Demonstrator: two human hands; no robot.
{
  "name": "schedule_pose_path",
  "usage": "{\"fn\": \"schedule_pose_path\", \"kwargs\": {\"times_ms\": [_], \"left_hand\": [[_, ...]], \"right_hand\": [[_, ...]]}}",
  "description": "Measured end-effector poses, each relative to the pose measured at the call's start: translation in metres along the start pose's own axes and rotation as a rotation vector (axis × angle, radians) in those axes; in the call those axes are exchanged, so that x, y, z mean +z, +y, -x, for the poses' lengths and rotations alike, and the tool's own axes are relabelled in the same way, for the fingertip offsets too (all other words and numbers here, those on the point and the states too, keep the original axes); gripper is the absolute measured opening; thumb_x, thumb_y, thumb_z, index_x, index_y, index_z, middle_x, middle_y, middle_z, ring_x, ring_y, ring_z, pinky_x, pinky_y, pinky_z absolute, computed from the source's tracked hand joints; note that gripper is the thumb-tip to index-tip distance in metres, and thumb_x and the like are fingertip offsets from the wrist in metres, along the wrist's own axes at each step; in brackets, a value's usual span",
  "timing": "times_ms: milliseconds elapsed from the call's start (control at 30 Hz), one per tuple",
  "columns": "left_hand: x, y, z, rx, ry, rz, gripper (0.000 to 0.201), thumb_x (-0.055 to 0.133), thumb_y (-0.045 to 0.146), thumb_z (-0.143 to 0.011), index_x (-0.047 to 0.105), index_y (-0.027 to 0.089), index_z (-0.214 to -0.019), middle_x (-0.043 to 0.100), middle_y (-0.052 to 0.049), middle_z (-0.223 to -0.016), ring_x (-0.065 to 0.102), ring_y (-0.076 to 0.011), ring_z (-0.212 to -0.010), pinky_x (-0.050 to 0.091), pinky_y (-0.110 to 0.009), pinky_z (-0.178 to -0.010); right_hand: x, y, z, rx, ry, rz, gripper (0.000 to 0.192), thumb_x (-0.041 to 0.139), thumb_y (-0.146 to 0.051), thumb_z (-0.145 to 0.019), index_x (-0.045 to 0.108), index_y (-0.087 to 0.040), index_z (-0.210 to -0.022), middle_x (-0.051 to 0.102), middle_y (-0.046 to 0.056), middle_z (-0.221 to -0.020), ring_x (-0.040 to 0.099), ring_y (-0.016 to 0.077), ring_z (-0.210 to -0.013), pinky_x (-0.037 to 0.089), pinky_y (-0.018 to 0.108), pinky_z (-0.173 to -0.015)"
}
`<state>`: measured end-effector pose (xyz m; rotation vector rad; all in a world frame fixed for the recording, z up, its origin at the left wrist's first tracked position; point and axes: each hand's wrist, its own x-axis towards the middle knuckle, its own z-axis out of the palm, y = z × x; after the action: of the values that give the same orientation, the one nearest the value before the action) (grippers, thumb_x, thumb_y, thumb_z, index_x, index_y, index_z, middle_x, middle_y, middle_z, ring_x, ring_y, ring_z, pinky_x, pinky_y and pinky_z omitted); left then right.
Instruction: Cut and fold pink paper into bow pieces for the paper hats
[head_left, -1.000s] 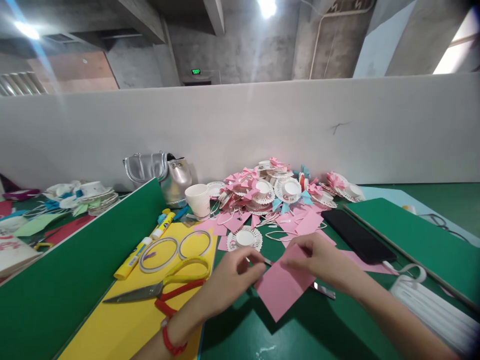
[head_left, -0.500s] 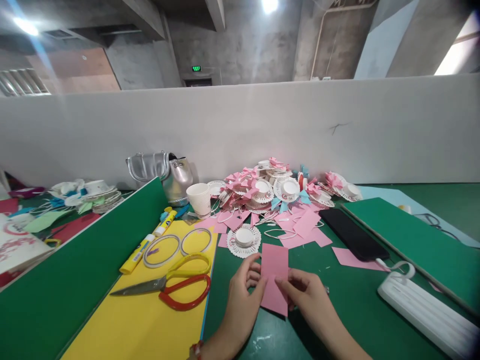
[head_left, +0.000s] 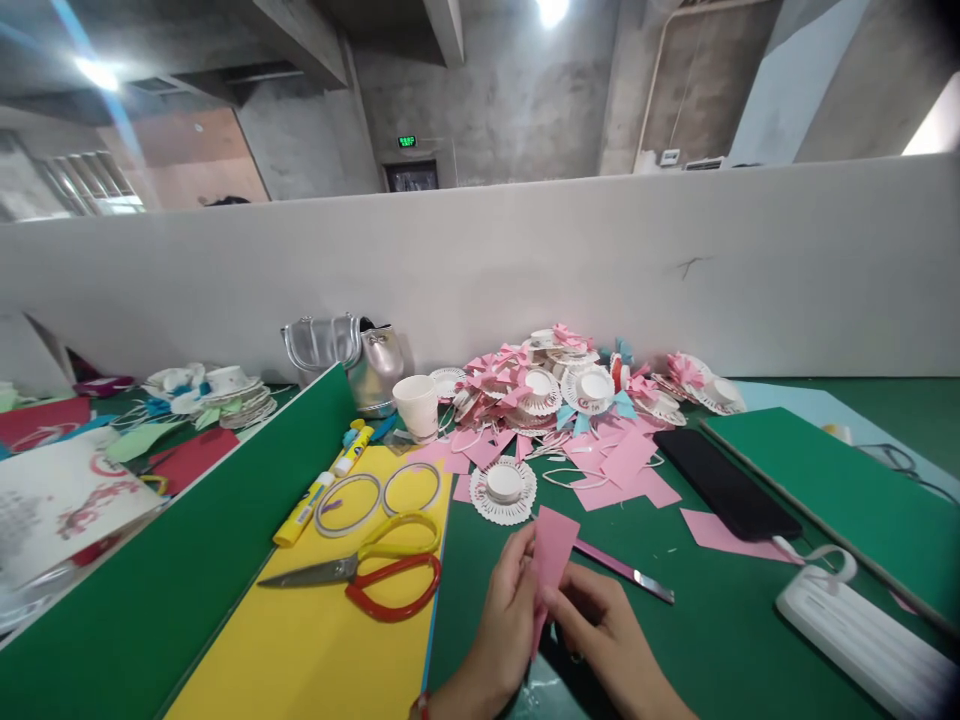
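Between my two hands a piece of pink paper [head_left: 555, 545] stands upright, bent lengthwise along its middle. My left hand [head_left: 514, 600] grips its left side, thumb against fingers. My right hand [head_left: 596, 615] pinches the lower right part of the same sheet. Just behind the paper, a purple craft knife [head_left: 622, 570] with a metal end lies on the green tabletop. Beyond my left hand rests a small white paper hat [head_left: 504, 486] with a frilled brim. Pink paper pieces [head_left: 619, 462] lie scattered past it.
Left of my hands, scissors [head_left: 375, 570], two tape rolls [head_left: 412, 488] and glue sticks [head_left: 304, 512] lie on yellow paper [head_left: 300, 650]. A paper cup [head_left: 416, 405] stands behind. Decorated hats [head_left: 540, 390] are heaped by the partition. At right are a phone [head_left: 724, 485] and power strip [head_left: 862, 635].
The pink paper has gone from facing me flat to bent and turned edgewise. My right hand has shifted slightly down, and the craft knife has come into sight. The view has swung a little left.
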<state>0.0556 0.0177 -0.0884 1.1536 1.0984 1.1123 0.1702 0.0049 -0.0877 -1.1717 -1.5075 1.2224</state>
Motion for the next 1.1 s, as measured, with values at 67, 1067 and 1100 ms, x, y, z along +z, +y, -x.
{"fn": "schedule_pose_path", "kwargs": {"times_ms": [67, 1067, 1100], "left_hand": [[-0.001, 0.002, 0.000, -0.037, -0.001, 0.007, 0.044, 0.048, 0.040, -0.079, 0.051, 0.014, -0.114, 0.047, -0.009, -0.125, 0.036, -0.0232, -0.118, 0.024, -0.032, -0.099], [0.001, 0.002, -0.003, -0.042, -0.276, 0.342, 0.041, 0.062, 0.029, -0.069, 0.055, 0.016, -0.107, 0.059, -0.007, -0.094, 0.053, -0.0209, -0.088, 0.040, -0.031, -0.078], [0.001, 0.003, -0.003, -0.047, -0.271, 0.346, 0.042, 0.063, 0.028, -0.068, 0.055, 0.016, -0.107, 0.059, -0.006, -0.095, 0.053, -0.0206, -0.088, 0.039, -0.030, -0.078]], "right_hand": [[-0.001, 0.004, -0.003, 0.006, 0.003, -0.041, 0.030, 0.052, -0.043, -0.076, 0.055, -0.016, -0.063, 0.046, -0.003, -0.057, 0.038, 0.0102, -0.049, 0.032, 0.021, -0.046], [-0.009, 0.013, -0.004, -0.021, -0.076, -0.168, 0.024, 0.058, -0.038, -0.072, 0.061, -0.016, -0.082, 0.056, 0.001, -0.068, 0.048, 0.0131, -0.058, 0.038, 0.023, -0.052], [-0.009, 0.014, -0.005, -0.017, -0.080, -0.165, 0.024, 0.059, -0.039, -0.071, 0.061, -0.016, -0.080, 0.055, 0.000, -0.067, 0.047, 0.0127, -0.058, 0.038, 0.022, -0.051]]}}
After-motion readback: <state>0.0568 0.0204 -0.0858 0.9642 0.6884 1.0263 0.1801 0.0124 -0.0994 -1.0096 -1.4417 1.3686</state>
